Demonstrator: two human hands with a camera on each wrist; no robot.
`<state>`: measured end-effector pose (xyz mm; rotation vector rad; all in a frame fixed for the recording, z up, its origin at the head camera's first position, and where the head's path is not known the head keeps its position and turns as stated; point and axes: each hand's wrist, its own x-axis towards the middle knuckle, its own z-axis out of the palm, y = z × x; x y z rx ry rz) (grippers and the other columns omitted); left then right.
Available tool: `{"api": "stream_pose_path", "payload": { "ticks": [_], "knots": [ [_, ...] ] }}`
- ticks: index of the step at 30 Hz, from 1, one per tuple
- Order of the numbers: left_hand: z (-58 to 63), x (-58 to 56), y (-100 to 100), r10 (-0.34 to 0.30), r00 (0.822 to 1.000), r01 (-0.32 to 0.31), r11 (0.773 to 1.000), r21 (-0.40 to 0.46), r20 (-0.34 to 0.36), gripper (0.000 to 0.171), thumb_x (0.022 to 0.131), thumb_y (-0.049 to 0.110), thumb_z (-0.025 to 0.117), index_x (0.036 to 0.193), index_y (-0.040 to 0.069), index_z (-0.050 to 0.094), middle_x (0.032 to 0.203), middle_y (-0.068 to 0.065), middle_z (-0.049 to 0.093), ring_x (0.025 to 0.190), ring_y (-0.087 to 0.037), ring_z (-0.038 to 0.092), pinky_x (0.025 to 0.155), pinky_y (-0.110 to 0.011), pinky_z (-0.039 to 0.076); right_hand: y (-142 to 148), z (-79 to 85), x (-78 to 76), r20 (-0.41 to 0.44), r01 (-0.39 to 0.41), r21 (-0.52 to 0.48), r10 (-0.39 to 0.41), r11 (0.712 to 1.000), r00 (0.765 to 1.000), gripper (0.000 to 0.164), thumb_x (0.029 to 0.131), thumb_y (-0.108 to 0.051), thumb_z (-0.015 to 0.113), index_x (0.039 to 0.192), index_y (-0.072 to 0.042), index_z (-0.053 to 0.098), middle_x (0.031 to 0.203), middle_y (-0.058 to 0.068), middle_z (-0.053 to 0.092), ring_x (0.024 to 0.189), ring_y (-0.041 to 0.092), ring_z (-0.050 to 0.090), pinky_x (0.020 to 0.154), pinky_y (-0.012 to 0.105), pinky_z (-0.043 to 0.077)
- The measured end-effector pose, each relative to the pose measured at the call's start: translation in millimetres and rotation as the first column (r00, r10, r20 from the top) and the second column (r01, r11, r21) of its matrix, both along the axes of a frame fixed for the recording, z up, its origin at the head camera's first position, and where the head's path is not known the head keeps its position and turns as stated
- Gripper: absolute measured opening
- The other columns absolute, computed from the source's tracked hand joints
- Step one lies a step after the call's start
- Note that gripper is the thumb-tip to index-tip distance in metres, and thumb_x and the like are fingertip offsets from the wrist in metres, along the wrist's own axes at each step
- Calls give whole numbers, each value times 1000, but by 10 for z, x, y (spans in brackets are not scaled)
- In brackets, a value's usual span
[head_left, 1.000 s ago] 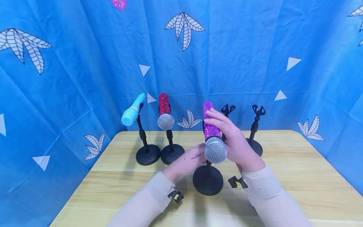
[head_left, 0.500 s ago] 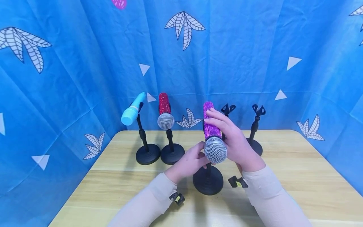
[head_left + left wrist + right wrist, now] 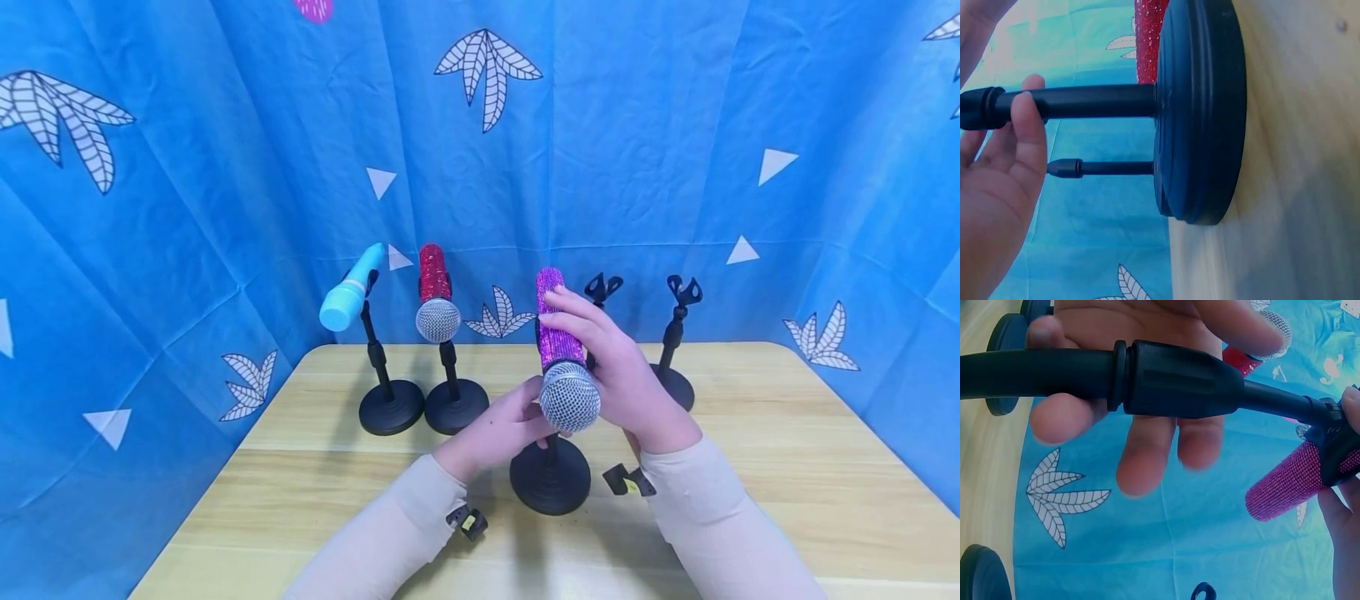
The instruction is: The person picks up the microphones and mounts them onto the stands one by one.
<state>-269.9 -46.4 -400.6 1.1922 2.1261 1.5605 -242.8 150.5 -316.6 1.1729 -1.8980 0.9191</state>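
A microphone with a glittery purple handle and a silver mesh head sits in the clip of the nearest black stand, its head tilted towards me. My right hand holds the handle from the right, fingers laid over its top. In the right wrist view, a thumb presses at the black clip. Lower down, my left hand grips the stand's post, partly hidden behind the mesh head. Its fingers and thumb wrap the post in the left wrist view, above the round base.
Behind on the left, a light blue microphone and a red glittery microphone rest on their own black stands. Two bare stand clips rise at the right. A blue patterned curtain surrounds the wooden table.
My left hand has shifted slightly right, and its fingers have closed further round the post below the mesh head. My right hand and the purple microphone stay nearly still.
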Motion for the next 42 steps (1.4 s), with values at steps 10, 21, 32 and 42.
{"api": "stream_pose_path", "payload": {
  "ticks": [10,21,32,42],
  "knots": [
    [-13,19,4,84,996,-85,996,11,15,25,103,23,59,126,13,53,102,-1,72,82,-22,71,71,-36,59,25,-17,1,21,11,13,-11,1000,1000,75,73,16,82,138,-11,55,153,11,44,146,33,35,107,49,43],
    [1,26,-2,40,998,-40,999,5,-40,21,107,21,51,126,16,58,112,0,66,97,-21,67,76,-35,59,27,-8,1,42,6,21,-7,1000,999,74,75,13,82,139,-11,55,154,12,44,147,32,33,107,49,43],
    [-11,45,27,120,993,-120,992,38,-7,23,103,18,59,123,12,50,113,-3,66,89,-26,73,71,-36,60,11,3,3,40,6,23,-7,1000,999,74,76,13,82,140,-12,55,153,12,44,146,32,33,108,49,42],
    [11,38,-25,52,998,-52,999,5,-26,21,108,21,49,125,18,60,116,1,63,103,-14,62,80,-36,58,20,-16,-4,20,4,13,-5,1000,1000,76,73,17,82,139,-10,55,152,13,45,146,33,34,107,49,43]
  ]
}}
